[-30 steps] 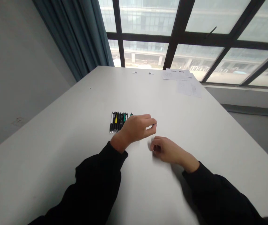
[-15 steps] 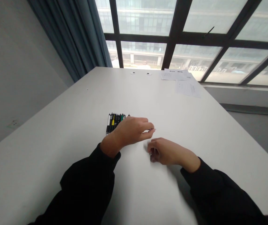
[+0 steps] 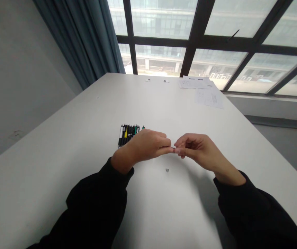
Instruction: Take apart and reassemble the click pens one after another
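Left grip (image 3: 151, 145): finger and thumb together, clamped as far as I can see on a thin dark sliver (image 3: 173, 148) that barely shows at the tips. Right grip (image 3: 200, 148): thumb and fingertips brought up to the same spot, touching or nearly touching the left's fingertips; I cannot tell whether it is closed on anything. The sliver is held just above the counter (image 3: 148, 207), between the two hands.

Handling, my estimate: very light, probably stiff, small enough to slip or roll out of a pinch. I would hold it by the extreme ends, fingertip pads only, low force.

Just nearer to me, a tiny shiny bit (image 3: 167, 170) lies on the counter. Likely hard and light, easily flicked away; pinch from above.

Beyond the left hand, a row of pens (image 3: 126, 133) lies side by side. Likely light, rigid, smooth-barrelled; take one mid-barrel, lifting straight up so its neighbours do not roll.

Hidden or unclear: most of the sliver, covered by fingers; the pens' right-hand part, behind the left hand; the bit's shape, too small to resolve; print on the far papers (image 3: 195, 83), illegible. Both sleeves (image 3: 99, 197) run out of frame.
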A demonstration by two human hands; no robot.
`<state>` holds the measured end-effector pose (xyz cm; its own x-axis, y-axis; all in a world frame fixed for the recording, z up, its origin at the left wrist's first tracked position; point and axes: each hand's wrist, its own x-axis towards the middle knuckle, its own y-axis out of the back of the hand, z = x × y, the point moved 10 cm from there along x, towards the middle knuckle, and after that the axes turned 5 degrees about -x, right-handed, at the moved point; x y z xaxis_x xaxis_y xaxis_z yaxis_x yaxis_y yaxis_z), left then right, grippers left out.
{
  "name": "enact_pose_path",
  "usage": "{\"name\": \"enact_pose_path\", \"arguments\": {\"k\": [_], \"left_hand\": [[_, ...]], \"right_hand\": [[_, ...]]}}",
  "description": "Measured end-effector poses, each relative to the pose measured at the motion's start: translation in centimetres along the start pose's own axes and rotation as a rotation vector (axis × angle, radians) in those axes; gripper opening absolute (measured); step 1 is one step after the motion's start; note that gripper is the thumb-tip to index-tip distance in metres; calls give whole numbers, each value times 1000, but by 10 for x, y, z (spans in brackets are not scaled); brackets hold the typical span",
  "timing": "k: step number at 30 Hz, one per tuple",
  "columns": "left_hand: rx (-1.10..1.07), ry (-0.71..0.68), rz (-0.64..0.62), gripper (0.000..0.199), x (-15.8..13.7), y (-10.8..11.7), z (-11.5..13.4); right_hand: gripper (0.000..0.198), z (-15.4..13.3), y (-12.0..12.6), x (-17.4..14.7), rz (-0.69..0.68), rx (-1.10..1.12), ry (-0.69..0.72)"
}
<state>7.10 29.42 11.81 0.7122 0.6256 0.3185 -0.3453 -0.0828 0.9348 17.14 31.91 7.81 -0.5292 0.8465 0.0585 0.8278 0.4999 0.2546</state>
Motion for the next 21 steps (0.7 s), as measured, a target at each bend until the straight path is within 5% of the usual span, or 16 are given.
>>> {"name": "enact_pose_path", "arguments": {"k": [8,13,21], "left_hand": [[-39,7,-89,40,-1,-7,-4],[14,116,-72,39,-4,-4,-22],[-14,150,-109,37,-2,-3,-21]], "right_hand": [[22,-1,-1,-8,-179,-148,-21],[23,22,3,-6,-198,-529,-148],[15,54,-37,-9,-275,-876,-193]]}}
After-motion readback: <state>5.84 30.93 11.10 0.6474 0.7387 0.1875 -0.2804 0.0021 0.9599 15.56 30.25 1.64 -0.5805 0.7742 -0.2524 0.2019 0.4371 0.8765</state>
